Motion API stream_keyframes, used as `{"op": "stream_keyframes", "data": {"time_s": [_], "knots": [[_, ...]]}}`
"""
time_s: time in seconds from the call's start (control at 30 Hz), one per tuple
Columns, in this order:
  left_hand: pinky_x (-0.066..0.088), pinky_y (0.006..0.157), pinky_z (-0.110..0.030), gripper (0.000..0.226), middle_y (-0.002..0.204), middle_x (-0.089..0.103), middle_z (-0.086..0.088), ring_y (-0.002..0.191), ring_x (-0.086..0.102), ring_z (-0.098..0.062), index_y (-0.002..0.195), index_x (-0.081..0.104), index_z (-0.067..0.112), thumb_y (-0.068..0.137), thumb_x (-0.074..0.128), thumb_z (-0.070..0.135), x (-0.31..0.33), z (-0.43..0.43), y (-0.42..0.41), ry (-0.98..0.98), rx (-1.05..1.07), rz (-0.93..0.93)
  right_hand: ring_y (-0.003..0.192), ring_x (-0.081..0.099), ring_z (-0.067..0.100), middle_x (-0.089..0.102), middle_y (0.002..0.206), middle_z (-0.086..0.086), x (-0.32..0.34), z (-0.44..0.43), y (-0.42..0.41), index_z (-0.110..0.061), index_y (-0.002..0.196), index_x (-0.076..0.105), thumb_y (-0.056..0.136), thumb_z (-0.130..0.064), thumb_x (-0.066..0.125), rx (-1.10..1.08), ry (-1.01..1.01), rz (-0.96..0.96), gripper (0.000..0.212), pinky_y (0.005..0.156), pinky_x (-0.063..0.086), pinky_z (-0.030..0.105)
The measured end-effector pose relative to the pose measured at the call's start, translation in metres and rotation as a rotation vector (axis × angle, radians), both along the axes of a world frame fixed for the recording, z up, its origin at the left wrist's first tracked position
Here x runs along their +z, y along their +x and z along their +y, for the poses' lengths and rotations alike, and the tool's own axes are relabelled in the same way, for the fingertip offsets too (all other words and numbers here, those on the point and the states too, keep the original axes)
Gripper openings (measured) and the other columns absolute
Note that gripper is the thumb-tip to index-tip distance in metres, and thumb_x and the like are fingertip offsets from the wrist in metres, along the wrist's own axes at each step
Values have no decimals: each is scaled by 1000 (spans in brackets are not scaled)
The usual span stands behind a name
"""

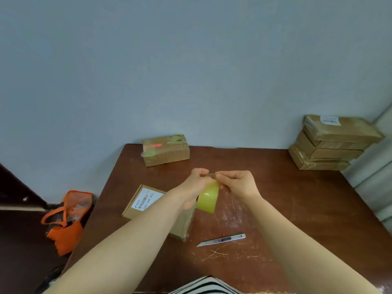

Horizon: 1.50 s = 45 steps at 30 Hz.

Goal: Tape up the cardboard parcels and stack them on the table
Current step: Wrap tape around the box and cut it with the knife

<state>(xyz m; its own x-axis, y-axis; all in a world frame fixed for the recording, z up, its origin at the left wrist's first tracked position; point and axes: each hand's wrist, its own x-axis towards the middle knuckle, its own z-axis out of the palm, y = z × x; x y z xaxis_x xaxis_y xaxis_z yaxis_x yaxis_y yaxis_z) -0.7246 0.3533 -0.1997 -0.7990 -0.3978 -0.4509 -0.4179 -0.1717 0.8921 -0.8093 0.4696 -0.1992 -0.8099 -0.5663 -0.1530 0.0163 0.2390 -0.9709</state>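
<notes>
— So, where is the tape roll [206, 199]?
— Up above the table [297, 209]. The left hand [196, 184] has its fingers curled round it, and the right hand [238, 184] pinches its loose end.
— Parcels?
— A stack [333, 143] sits at the far right corner, and one parcel [183, 223] lies under the left forearm.

Plain pale blue-grey wall [191, 60] fills everything from 9 round to 2 o'clock, pretty evenly lit. A scuffed, scratched reddish-brown wooden table [297, 209] sits right up against it, centre to 5 o'clock. There's dark floor [21, 240] at 8 o'clock, with an orange bag [65, 221] slumped by the table's left edge. Pale vertical trim [377, 166] at 3 o'clock.
</notes>
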Motion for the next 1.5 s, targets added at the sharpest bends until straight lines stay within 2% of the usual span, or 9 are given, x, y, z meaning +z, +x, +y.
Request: {"op": "stream_keyframes", "data": {"time_s": [0.27,0.47,0.67,0.87,1.0,1.17,1.27,1.37,1.5], "knots": [[45,98,-40,38,113,63,-17,103,61,-28,127,48,1,103,37,30,13,-7,-19,19,49,52,47,48,11,62,61,7,21,-3,-10,-5,93,74,86,-10,68,-30,-46,20,10,44,39,17],[37,108,-48,38,131,50,-16,122,50,-30,135,38,8,103,38,29,14,-7,-27,23,109,105,43,49,7,66,65,9,34,-7,-17,-11,96,64,86,3,61,-33,-90,6,18,43,40,14],[51,69,-25,23,98,58,-5,78,60,-12,123,39,17,104,34,29,20,-6,-28,39,84,167,44,50,6,67,69,6,34,-9,-20,-8,90,74,80,-6,72,-53,-56,68,10,47,43,15],[43,90,-36,22,105,52,-6,93,51,-17,118,44,20,103,35,34,18,-6,-29,-10,53,171,37,47,0,66,72,-1,32,-12,-21,-5,95,72,81,-6,73,-84,-12,151,14,49,44,14],[38,80,-35,13,99,52,-3,89,47,-19,94,47,26,100,42,36,14,-6,-26,-63,37,166,54,52,2,65,74,-8,31,-12,-25,-19,86,72,81,-17,72,-73,138,248,6,62,49,29],[45,80,-38,8,106,58,-4,88,53,-18,92,55,23,98,51,27,11,-5,-25,-133,63,185,73,56,18,58,73,-9,30,-17,-25,-21,83,63,88,-18,62,-34,235,305,6,76,52,39],[49,86,-39,17,112,60,-8,98,59,-21,111,54,17,95,57,21,12,-7,-26,-216,100,125,64,54,17,58,73,-5,29,-18,-21,-18,92,60,92,-21,54,28,332,351,7,67,48,32],[54,84,-42,50,108,62,-10,100,63,-27,125,34,36,90,63,16,16,-12,-21,-115,78,115,43,48,12,60,63,0,31,-17,-19,-16,91,58,95,-19,50,89,364,317,9,51,44,26],[57,75,-37,25,102,69,-9,89,70,-24,112,49,40,92,61,28,21,-12,-17,-82,-29,146,42,49,1,58,59,-4,33,-16,-21,-19,87,60,94,-21,54,117,365,328,9,48,38,21]]}}
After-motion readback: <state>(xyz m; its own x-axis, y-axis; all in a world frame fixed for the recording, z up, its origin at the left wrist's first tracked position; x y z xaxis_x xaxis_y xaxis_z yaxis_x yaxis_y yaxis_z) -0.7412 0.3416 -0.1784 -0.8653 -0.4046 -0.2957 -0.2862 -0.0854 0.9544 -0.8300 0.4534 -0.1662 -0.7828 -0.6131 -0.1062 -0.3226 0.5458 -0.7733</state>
